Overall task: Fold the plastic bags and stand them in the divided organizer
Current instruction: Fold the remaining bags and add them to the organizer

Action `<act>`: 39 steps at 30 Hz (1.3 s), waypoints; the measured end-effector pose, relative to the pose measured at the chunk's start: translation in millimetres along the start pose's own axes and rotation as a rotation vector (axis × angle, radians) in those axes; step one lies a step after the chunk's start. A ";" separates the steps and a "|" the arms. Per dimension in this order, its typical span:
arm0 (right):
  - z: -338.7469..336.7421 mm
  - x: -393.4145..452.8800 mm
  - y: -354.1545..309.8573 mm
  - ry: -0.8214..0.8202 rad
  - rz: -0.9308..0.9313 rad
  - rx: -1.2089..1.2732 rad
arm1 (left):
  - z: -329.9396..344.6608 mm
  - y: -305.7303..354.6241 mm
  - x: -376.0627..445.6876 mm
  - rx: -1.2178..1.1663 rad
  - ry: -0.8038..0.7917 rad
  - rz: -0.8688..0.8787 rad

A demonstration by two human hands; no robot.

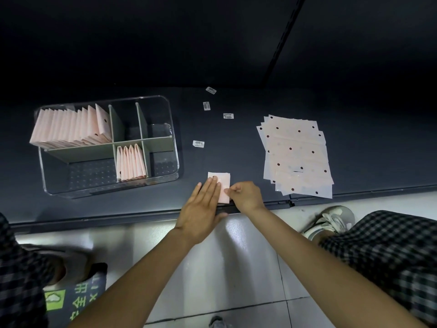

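Bare table (238,150) between organizer (169,119) and flat bags (296,152), 4 labels (198,143) scattered.

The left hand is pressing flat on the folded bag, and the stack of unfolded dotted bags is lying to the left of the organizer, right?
Not quite. The head view shows the stack of unfolded dotted bags lying right of the organizer. The left hand does press flat on the folded bag.
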State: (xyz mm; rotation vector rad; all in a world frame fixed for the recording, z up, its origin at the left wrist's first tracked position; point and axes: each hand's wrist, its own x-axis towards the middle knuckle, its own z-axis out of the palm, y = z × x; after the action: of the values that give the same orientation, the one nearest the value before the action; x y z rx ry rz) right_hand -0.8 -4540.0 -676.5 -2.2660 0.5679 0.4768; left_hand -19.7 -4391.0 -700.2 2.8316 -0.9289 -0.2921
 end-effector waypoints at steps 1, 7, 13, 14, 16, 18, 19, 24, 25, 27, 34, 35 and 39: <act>-0.3 0.8 -0.6 -0.001 0.005 -0.005 | 2.3 -2.3 -0.4 0.048 -0.045 -0.004; 6.2 -14.9 1.0 0.168 -0.111 -0.131 | 6.3 -4.8 -1.4 0.144 -0.086 0.013; 22.0 -25.8 5.8 0.030 -0.707 -0.489 | 2.6 -4.1 -1.5 0.042 -0.114 0.015; 23.5 -23.2 10.2 -0.025 -0.693 -0.549 | 2.5 -4.7 -2.0 0.016 -0.110 0.019; 21.6 -18.4 19.8 -0.063 -0.639 -0.618 | 2.6 -8.6 -2.2 0.000 -0.104 0.030; 15.3 -14.7 28.2 -0.075 -0.628 -0.698 | 2.2 -15.4 -1.2 0.035 -0.120 0.065; 12.2 -13.6 32.7 -0.080 -0.634 -0.745 | 1.4 -18.3 -1.0 0.045 -0.126 0.086; -0.7 -20.9 43.5 0.043 -0.778 -0.885 | -8.7 -21.5 -9.0 0.050 0.012 0.154; -1.3 -24.5 43.6 0.116 -0.823 -0.908 | -7.7 -19.0 -10.2 0.040 0.063 0.159; 0.5 -27.9 43.9 0.266 -0.910 -0.875 | -4.8 -15.1 -10.9 -0.018 0.187 0.174; -7.4 -25.8 25.3 0.317 -0.951 -0.636 | -16.5 -18.8 -14.6 -0.152 0.207 0.097; -10.6 -25.3 20.0 0.279 -0.943 -0.605 | -20.8 -19.5 -13.9 -0.206 0.151 0.061; -22.7 -24.1 -8.5 0.048 -0.691 -0.179 | -39.3 -20.5 -6.7 -0.454 0.123 -0.118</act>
State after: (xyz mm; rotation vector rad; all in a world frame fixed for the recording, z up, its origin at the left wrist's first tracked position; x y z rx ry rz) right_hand -12.7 -4545.2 -644.9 -2.4591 -0.2588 0.1256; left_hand -4.3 -4367.6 -665.2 2.4542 -0.5819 -0.2944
